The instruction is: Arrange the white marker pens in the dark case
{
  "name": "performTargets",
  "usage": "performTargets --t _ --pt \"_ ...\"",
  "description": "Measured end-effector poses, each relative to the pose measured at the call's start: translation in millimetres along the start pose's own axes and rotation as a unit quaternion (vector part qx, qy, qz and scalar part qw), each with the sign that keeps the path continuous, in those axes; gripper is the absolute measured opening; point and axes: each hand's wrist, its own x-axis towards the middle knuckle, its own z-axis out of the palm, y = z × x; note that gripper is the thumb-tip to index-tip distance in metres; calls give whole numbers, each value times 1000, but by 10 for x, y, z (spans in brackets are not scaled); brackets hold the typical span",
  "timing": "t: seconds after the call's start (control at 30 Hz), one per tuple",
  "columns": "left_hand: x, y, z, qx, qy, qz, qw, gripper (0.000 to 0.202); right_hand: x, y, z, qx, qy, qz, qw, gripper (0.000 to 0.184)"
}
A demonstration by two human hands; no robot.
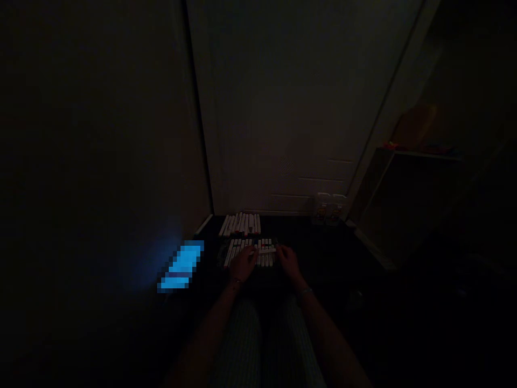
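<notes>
The room is very dark. On the dark floor ahead lie two rows of white markers: a far row (pixel 240 223) and a near row (pixel 250 252). My left hand (pixel 243 263) and my right hand (pixel 288 260) both rest at the near row. A single white marker (pixel 266 250) lies crosswise between them, with fingers of both hands on its ends. My forearms and knees fill the bottom of the view.
A glowing blue screen (pixel 181 267) lies on the floor to the left. A closed door (pixel 291 108) stands behind the markers, with two small bottles (pixel 331 207) at its foot. A low shelf unit (pixel 407 183) stands to the right.
</notes>
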Motion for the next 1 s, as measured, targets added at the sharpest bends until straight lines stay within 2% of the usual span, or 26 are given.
performTargets --t 0.33,0.67,0.8,1.0 --pt "15 -14 -13 -12 -3 18 1000 24 -21 -48 -28 22 -4 7 1000 36" --pt "15 -14 -13 -14 -9 7 1000 24 -30 -144 -70 25 -4 18 1000 37" --pt "12 -50 7 -19 -4 19 1000 25 -20 -129 -54 26 -6 21 999 38" --pt "9 -32 1 -14 -11 1 1000 25 -4 -51 -25 12 -2 12 1000 40"
